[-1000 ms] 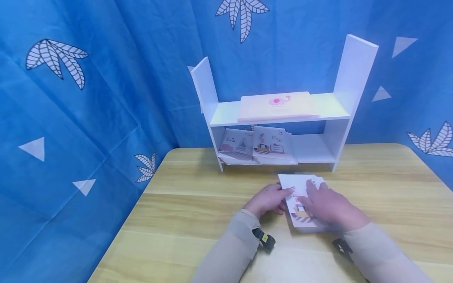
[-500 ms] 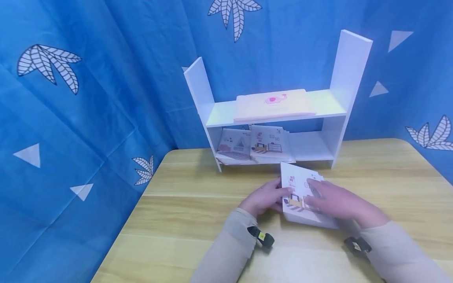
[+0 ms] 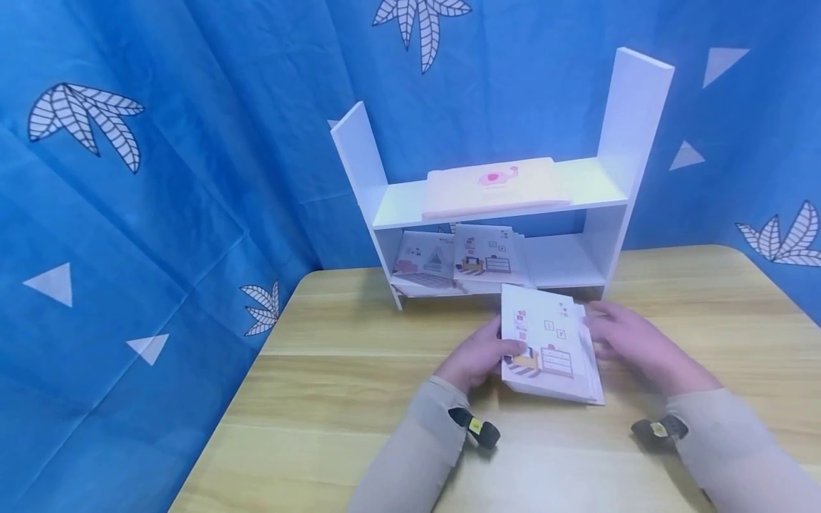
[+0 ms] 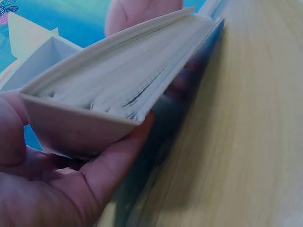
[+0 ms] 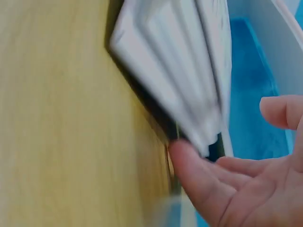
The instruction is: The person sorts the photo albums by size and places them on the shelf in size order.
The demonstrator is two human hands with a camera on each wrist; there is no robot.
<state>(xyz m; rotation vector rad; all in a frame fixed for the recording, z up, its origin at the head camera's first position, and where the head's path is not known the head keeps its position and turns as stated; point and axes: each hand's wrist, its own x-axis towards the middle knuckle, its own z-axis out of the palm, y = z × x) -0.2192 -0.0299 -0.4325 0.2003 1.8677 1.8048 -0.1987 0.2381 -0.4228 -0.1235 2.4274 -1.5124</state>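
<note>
A thick book [image 3: 539, 342] with a pale cover, drawn with furniture and picture frames, is held tilted above the table in the head view. My left hand [image 3: 477, 356] grips it at its spine, the thumb on the cover and the fingers beneath, as the left wrist view shows of the book's spine [image 4: 80, 123]. My right hand [image 3: 631, 345] is beside the book's right edge. In the right wrist view its fingers [image 5: 189, 165] are at the lower corner of the page side, while the thumb [image 5: 279, 112] stands away from the cover.
Behind the book stands a white two-level shelf [image 3: 558, 263]. A pink-elephant book [image 3: 497, 187] lies on its upper board, and similar illustrated books [image 3: 485, 253] lean on the lower one. The wooden table [image 3: 301, 399] meets a blue curtain [image 3: 160, 249].
The book has come up off the table and turned, its far edge nearer the shelf. My right hand has slid off the cover to the right edge; my left hand keeps its grip.
</note>
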